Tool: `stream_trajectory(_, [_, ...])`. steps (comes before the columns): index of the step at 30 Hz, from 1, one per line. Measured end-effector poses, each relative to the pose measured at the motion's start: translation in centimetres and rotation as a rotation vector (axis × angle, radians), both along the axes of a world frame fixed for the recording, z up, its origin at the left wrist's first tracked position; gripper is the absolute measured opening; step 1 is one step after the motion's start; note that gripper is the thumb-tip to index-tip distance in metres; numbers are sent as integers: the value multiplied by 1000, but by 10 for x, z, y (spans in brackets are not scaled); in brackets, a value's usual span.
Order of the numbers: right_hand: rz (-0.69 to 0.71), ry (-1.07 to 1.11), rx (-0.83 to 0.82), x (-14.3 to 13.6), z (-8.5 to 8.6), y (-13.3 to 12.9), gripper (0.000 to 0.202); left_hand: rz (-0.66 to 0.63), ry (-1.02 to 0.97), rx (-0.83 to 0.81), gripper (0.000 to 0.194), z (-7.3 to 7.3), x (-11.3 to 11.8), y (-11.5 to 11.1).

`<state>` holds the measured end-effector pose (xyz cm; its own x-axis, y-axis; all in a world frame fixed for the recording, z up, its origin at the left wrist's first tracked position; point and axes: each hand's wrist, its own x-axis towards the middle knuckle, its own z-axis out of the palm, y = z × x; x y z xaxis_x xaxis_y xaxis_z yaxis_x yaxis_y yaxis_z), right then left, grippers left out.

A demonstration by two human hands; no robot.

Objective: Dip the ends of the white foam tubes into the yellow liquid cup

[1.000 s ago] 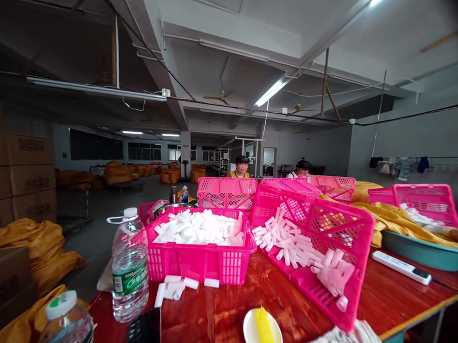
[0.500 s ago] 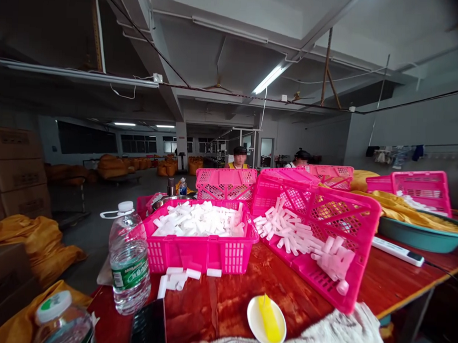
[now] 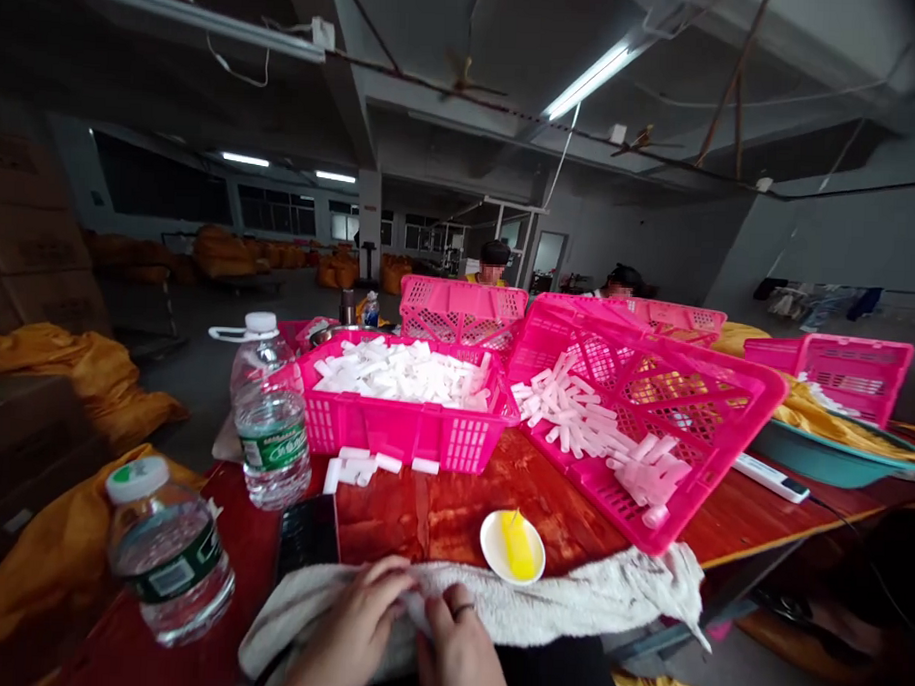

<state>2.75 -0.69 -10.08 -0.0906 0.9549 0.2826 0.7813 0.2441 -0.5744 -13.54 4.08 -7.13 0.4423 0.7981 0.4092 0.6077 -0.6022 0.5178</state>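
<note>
Both hands are together at the bottom centre, over a white towel [image 3: 599,598] along the table's near edge. My left hand [image 3: 362,620] and my right hand [image 3: 458,643], which wears a ring, are closed on a small whitish piece [image 3: 418,614] between their fingers; its shape is mostly hidden. Just beyond them, a yellow block [image 3: 517,547] lies in a small white dish [image 3: 491,549]. A pink basket [image 3: 402,421] holds many white tubes [image 3: 403,371]. Several loose tubes [image 3: 355,467] lie before it. More tubes [image 3: 575,412] rest in a tilted pink basket [image 3: 695,431].
Two water bottles [image 3: 270,437] [image 3: 169,558] and a dark phone [image 3: 308,533] are at the left. A teal basin [image 3: 836,456] and a white power strip [image 3: 772,478] are at the right. Two people sit behind the baskets.
The view has tilted down, so the table appears higher. Both hands are now in view, holding a whitish piece; before, only a bit of finger showed at the bottom edge.
</note>
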Motion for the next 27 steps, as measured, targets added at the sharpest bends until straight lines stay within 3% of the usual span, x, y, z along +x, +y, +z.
stream_trajectory(2, [4, -117, 69, 0, 2, 1, 42, -17, 7, -65, 34, 2, 2, 1])
stream_trajectory(5, [30, -59, 122, 5, 11, 1, 39, -46, 5, -117, 34, 1, 6, 5])
stream_trajectory(9, [-65, 40, -11, 12, 20, 2, 21, -69, -34, -117, 33, 1, 9, 5])
stream_trajectory(12, [-26, 40, -23, 14, 22, 2, 14, -64, -19, -76, 35, 0, 8, 3])
stream_trajectory(18, [28, 330, 122, 24, 37, 2, 9, -18, 99, 154, 27, 0, 11, -4])
stream_trajectory(23, [61, 635, -76, 37, 58, 7, 29, 141, 96, 499, 29, 9, 20, -16])
stream_trajectory(27, [177, 725, -153, 48, 65, 4, 38, 56, 161, 543, 36, 12, 22, -26])
